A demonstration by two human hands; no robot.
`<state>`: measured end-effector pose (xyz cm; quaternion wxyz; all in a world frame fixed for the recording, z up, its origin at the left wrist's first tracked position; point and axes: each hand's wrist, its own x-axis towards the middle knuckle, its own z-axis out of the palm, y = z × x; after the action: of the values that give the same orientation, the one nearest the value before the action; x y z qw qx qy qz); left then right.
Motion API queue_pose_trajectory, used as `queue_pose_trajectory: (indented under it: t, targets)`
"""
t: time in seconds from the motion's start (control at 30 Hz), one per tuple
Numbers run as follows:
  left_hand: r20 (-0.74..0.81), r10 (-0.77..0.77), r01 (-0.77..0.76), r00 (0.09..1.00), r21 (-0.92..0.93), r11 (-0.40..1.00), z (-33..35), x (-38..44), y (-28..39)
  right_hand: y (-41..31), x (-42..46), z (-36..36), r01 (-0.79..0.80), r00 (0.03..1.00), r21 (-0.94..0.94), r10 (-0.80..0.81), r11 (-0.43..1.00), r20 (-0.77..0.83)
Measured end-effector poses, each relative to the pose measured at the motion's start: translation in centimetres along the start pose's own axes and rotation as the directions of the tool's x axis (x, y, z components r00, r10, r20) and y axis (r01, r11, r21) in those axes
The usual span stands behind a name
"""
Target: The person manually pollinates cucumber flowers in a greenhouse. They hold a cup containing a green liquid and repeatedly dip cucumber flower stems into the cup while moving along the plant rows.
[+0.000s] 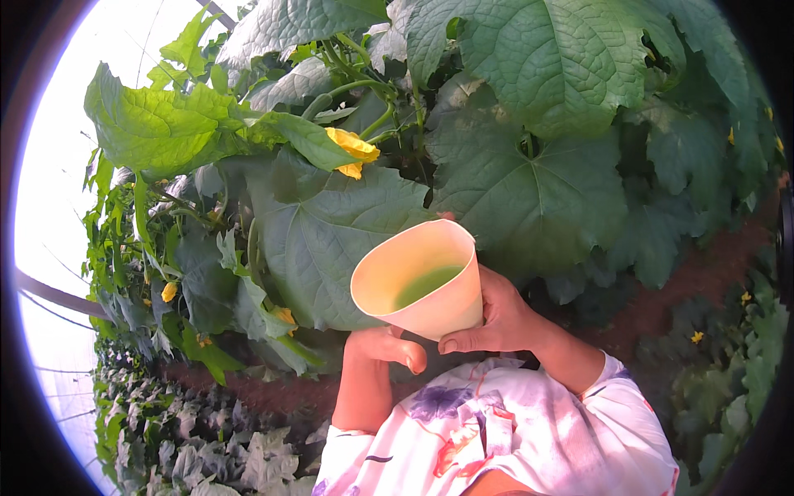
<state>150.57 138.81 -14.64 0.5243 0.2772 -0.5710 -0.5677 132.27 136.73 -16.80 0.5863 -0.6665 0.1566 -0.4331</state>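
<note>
A cream-coloured cup (pixel 448 311), its rim looking oval, is tilted in front of my body with green liquid (pixel 428 286) in the bottom. My right hand (pixel 501 310) grips it from the right, thumb on the near side and fingers mostly hidden behind. Close to the cup's lower left is my left hand (pixel 386 347), thumb sticking out. Its other fingers are hidden, so whether it supports the cup or holds anything cannot be told. Just beyond the cup spreads a broad lobed vine leaf (pixel 332 232), and a yellow flower (pixel 355 152) hangs above it.
Dense gourd-like vines with large leaves (pixel 552 68) rise in front of me. Yellow blossoms (pixel 169 291) dot the left side. Bare brown soil (pixel 695 279) runs between rows, with lower foliage (pixel 267 459) behind. A curved frame pipe (pixel 59 294) and pale sheeting (pixel 49 186) stand at left.
</note>
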Motion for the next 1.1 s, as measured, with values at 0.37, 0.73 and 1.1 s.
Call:
queue_pose_trajectory:
  t: [0.37, 0.73, 1.1]
  targets:
    - [-0.578, 0.592, -0.563, 0.562, 0.257, 0.786, -0.8, 17.5, 1.6, 1.2, -1.4, -3.4, 0.071, 0.988, 0.247, -0.034, 0.966, -0.152]
    - [-0.705, 0.237, -0.225, 0.668, 0.112, 0.968, -5.2, 22.2, 5.9, 1.0, -1.1, -3.1, 0.018, 0.996, 0.265, 0.006, 0.964, -0.09]
    - [-0.57, 0.326, -0.365, 0.754, 0.049, 0.93, -7.6, 20.2, 6.6, -0.5, 1.6, -2.6, 0.105, 0.994, 0.202, -0.1, 0.974, -0.033]
